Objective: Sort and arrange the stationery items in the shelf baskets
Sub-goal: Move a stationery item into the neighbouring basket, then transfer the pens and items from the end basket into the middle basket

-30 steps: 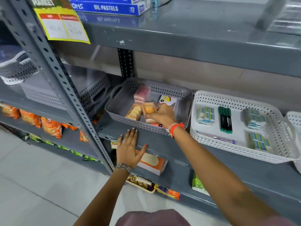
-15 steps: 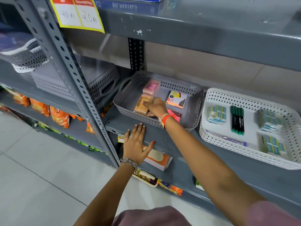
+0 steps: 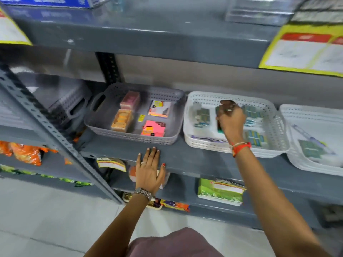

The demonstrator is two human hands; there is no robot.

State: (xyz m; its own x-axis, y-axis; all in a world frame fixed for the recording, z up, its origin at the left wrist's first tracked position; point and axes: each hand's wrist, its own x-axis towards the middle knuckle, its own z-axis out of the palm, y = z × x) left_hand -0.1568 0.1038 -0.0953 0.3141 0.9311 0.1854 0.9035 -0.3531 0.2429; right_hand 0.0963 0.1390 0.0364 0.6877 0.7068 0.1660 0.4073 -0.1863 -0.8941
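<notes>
The left hand (image 3: 149, 170) lies spread flat on the shelf edge (image 3: 200, 162) below the grey basket (image 3: 104, 106), whose packs sit tidy. The right hand (image 3: 230, 120) reaches into the white basket (image 3: 272, 127), curled over the green markers (image 3: 220, 127); whether it grips them cannot be told. It should lift straight, clear of the eraser packs (image 3: 201, 117) beside.

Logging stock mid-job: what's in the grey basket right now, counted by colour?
Grey basket contents:
Pink box: 1
Orange box: 1
Pink sticky-note pack: 1
White and yellow pack: 1
Small yellow tag: 1
Total: 5
</notes>
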